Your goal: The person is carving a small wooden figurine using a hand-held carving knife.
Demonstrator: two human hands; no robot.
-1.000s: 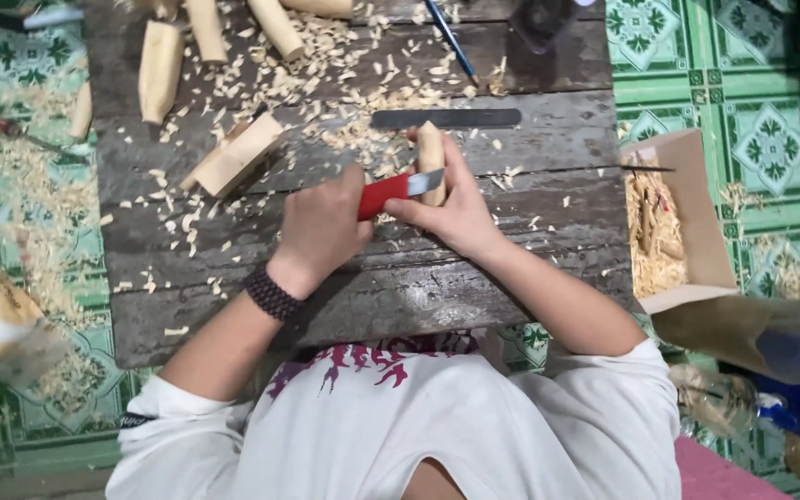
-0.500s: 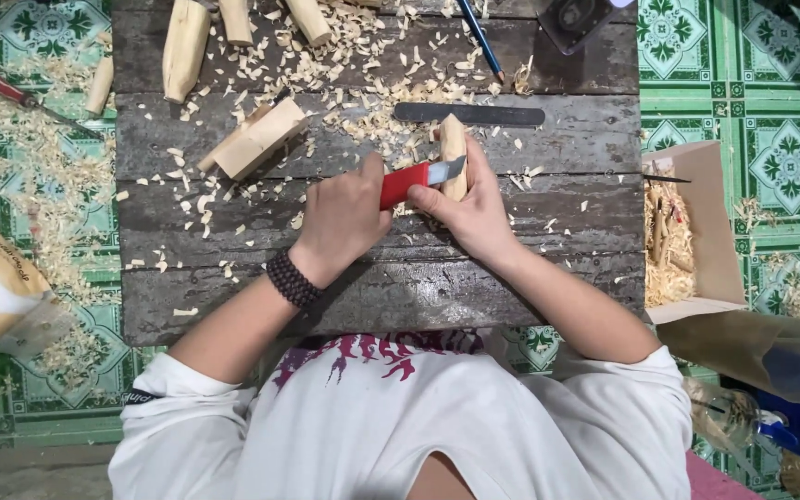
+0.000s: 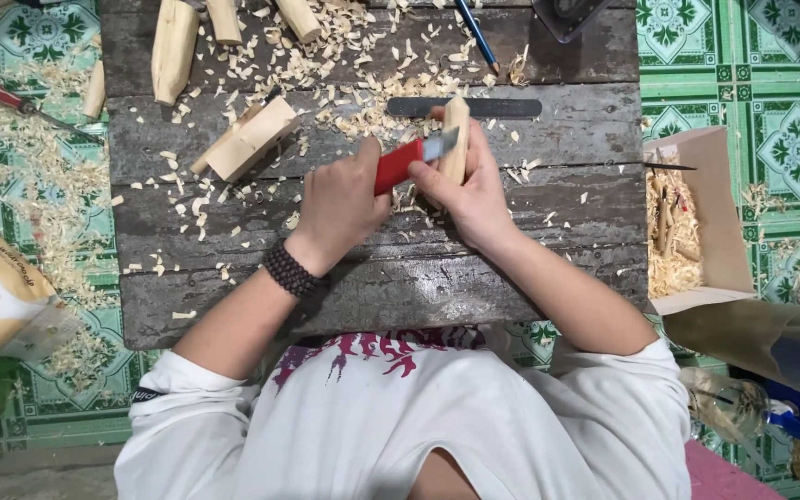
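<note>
Head view: one camera looks straight down on the person's two hands over a dark, weathered plank tabletop (image 3: 233, 296).
Left hand (image 3: 340, 204): fingers wrapped tight round the red handle of a short-bladed carving knife (image 3: 405, 159); a dark bead bracelet (image 3: 289, 270) sits at the wrist.
Right hand (image 3: 469, 190): fingers closed about a pale, rounded length of carved wood (image 3: 456, 139), held upright just above the tabletop, near its middle.
Blade: the flat steel lies against the left flank of the pale wood, the right thumb close behind it.
Step in hand: by my judgement, paring a thin slice off the side of the piece.
Next move calls for: a short, controlled push of the blade along the grain, with the right thumb kept off the edge and the piece held firm.
Around: pale wood shavings (image 3: 354, 65) scattered widely; a squared block of light wood (image 3: 252, 139) to the left; a flat dark grey file (image 3: 493, 106) just beyond the hands; a blue pencil (image 3: 477, 32) farther up; an open cardboard box (image 3: 696, 185) holding shavings at the right.
</note>
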